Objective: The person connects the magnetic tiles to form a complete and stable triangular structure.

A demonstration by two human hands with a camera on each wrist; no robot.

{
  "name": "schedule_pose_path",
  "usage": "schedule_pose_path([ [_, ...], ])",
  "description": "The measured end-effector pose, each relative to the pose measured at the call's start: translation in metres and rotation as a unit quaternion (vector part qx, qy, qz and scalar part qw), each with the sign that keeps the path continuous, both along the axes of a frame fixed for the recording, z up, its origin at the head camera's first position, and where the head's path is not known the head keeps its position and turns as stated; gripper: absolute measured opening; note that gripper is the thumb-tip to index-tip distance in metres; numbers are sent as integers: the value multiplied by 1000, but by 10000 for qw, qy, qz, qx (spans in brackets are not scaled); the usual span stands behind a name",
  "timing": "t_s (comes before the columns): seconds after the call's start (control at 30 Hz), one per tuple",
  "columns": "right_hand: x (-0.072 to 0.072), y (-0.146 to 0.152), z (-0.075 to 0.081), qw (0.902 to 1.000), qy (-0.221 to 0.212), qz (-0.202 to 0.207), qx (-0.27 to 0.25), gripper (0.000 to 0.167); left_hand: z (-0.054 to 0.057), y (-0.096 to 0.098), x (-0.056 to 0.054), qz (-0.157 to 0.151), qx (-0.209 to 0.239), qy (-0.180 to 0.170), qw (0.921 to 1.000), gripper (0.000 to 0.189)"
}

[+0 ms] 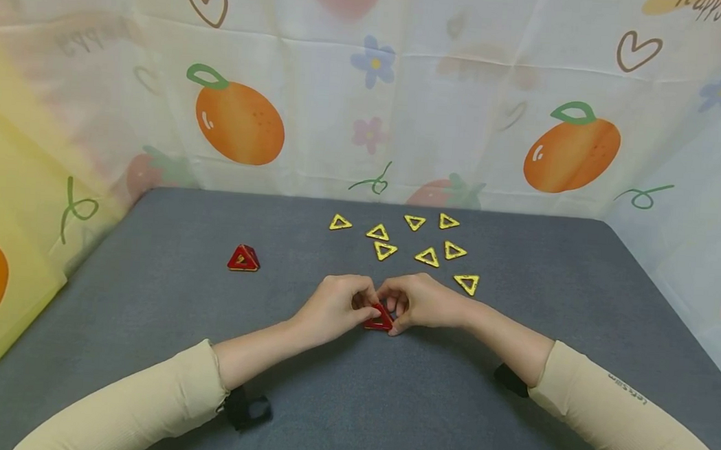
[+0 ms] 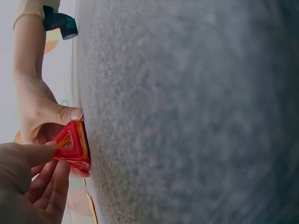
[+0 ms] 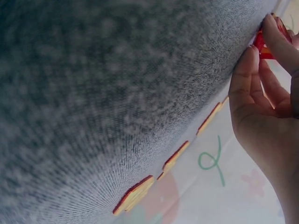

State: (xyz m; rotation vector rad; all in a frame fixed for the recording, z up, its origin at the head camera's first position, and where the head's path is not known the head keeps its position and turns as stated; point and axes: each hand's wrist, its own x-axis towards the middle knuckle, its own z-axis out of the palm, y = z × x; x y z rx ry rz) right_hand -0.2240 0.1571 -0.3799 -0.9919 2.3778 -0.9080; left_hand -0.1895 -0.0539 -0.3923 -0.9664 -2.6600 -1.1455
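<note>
Small red triangular tiles (image 1: 378, 320), leaning together as a pyramid-like shape with hollow-centred faces, stand on the grey table between both hands. My left hand (image 1: 335, 305) pinches the shape from the left, thumb on its front face. From the other side my right hand (image 1: 427, 302) grips it, with the thumb low at its right corner and the index finger behind. In the left wrist view the red tiles (image 2: 71, 145) show an orange-yellow edge, and the left thumb lies against them. Fingers partly hide the tiles (image 3: 264, 46) in the right wrist view.
Several yellow triangular tiles (image 1: 427, 256) lie scattered beyond the hands, toward the back edge. A red pyramid (image 1: 243, 258) with a yellow mark stands to the left on the grey table (image 1: 162, 323). Behind the table hangs a fruit-printed curtain (image 1: 400, 83).
</note>
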Motion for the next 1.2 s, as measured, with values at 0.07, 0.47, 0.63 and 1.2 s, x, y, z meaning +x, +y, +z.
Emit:
schedule_pose_path([
  [0.07, -1, 1, 0, 10000, 22, 8, 20, 44, 0, 1, 0, -1, 2, -20, 10000, 12],
  [0.47, 0, 2, 0, 9996, 17, -216, 186, 40, -1, -2, -1, 241, 57, -548, 9982, 13],
  [0.63, -1, 2, -1, 9992, 161, -206, 292, 28, -2, -5, -5, 131, -108, -990, 9949, 12],
  [1.2, 0, 2, -2, 9992, 239, -95, 294, 20, -4, -10, -19, -240, -276, -2109, 9768, 14],
])
